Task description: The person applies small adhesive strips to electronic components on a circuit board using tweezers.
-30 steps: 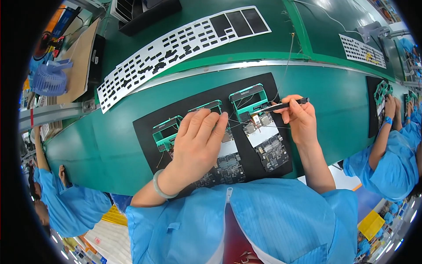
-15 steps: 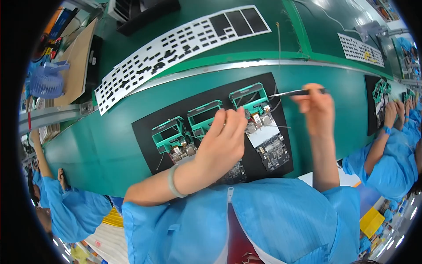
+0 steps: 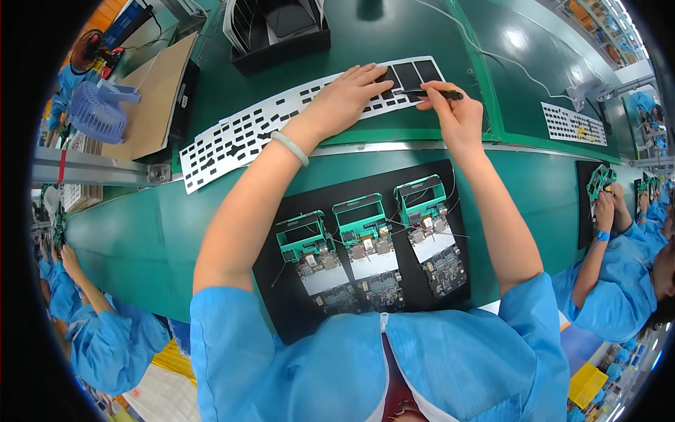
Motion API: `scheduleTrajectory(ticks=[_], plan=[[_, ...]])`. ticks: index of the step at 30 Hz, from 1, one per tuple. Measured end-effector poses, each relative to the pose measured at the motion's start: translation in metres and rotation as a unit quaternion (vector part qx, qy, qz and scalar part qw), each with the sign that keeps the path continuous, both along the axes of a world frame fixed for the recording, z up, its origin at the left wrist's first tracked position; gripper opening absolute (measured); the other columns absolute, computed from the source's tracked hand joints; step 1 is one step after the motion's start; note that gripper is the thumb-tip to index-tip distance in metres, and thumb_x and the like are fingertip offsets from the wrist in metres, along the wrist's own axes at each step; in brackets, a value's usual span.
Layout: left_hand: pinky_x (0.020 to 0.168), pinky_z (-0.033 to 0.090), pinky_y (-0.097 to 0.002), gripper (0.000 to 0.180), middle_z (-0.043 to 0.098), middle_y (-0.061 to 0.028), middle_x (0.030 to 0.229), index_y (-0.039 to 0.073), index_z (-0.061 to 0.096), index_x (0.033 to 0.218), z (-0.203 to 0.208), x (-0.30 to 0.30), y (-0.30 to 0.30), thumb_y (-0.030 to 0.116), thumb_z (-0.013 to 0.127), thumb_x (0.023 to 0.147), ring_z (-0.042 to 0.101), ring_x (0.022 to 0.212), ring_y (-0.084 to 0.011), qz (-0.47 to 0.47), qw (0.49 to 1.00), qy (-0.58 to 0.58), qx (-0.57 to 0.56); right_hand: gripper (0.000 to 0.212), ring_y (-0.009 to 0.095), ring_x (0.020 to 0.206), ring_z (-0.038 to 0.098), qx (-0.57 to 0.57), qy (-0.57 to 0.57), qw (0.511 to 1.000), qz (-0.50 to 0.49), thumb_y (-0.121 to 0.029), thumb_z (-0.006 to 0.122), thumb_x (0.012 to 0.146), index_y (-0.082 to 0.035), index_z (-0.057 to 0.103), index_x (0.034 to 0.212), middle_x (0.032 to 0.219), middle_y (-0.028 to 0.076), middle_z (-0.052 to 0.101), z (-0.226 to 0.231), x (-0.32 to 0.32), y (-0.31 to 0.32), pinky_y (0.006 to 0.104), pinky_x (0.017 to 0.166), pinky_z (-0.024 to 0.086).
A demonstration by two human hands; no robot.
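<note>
A broad green work surface (image 3: 176,232) fills the view, its edges bowed by the lens. On its near part lies a black rectangular mat (image 3: 281,309), and on the mat stand three green-framed electronic assemblies with grey circuit boards (image 3: 369,246), side by side in a row, just in front of the person's blue-smocked chest. Beyond a pale metal rail (image 3: 394,148) that crosses the surface lies a long white backing sheet dotted with small black rectangular stickers (image 3: 239,137), running from the lower left up towards the right, where the stickers grow larger. A black open-topped bin (image 3: 281,32) stands behind the sheet, and a blue plastic basket (image 3: 102,112) and a brown cardboard sheet (image 3: 151,98) lie at the far left.

The left hand (image 3: 344,98), a pale green bangle (image 3: 292,148) on its wrist, lies flat on the right part of the sticker sheet, fingers spread and pressing it down. The right hand (image 3: 457,116) is just beside it, thumb and fingers pinched around slim black tweezers (image 3: 429,93), whose tips point left and touch the sheet at one of the large stickers. Another worker's blue-sleeved arm (image 3: 598,267) reaches over a second mat at the right edge.
</note>
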State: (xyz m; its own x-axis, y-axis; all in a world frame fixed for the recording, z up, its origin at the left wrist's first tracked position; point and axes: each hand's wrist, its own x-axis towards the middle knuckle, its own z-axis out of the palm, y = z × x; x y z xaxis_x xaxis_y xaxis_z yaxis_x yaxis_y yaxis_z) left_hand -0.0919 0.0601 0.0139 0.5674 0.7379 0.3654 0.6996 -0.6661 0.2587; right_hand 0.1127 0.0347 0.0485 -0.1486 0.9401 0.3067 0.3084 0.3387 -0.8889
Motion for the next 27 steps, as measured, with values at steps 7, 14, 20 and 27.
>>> scheduleTrajectory(ticks=[7,14,20,27], plan=[[0.102,0.025,-0.0352,0.042,0.037,-0.0098,0.128,0.010,0.047,0.116,0.000,0.002,-0.001,-0.003,0.043,0.077,0.032,0.120,-0.0244,0.009,1.000,0.012,0.019,0.022,0.014,0.071,0.060,-0.056,0.074,0.994,0.052,-0.016,0.049,0.085,0.004,0.056,0.092,0.068,0.010,0.062,-0.001,0.001,0.005,0.0242,0.065,0.044],[0.099,0.029,-0.0352,0.043,0.039,-0.0107,0.126,0.009,0.046,0.116,-0.011,-0.007,-0.002,-0.005,0.044,0.075,0.033,0.119,-0.0262,0.017,0.998,0.007,0.063,0.019,0.024,0.054,0.060,-0.300,0.337,0.879,0.156,-0.013,0.049,0.083,0.005,0.052,0.087,0.070,0.017,0.059,0.016,0.003,-0.133,0.0332,0.055,0.050],[0.096,0.033,-0.0336,0.047,0.042,-0.0085,0.122,0.008,0.046,0.115,0.030,-0.010,-0.033,-0.010,0.041,0.072,0.035,0.117,-0.0262,0.015,0.991,-0.092,0.093,0.021,0.015,0.058,0.056,-0.303,0.341,0.889,0.035,-0.017,0.043,0.087,0.001,0.050,0.096,0.082,0.019,0.061,-0.025,0.005,-0.181,0.0253,0.061,0.045],[0.092,0.036,-0.0358,0.040,0.048,-0.0108,0.115,0.004,0.052,0.105,0.035,-0.052,-0.123,-0.011,0.044,0.069,0.040,0.114,-0.0299,0.076,0.992,-0.103,-0.021,0.021,0.016,0.061,0.058,-0.260,0.325,0.909,0.013,-0.017,0.043,0.088,0.001,0.050,0.096,0.079,0.018,0.061,-0.029,-0.004,-0.183,0.0356,0.086,0.038]])
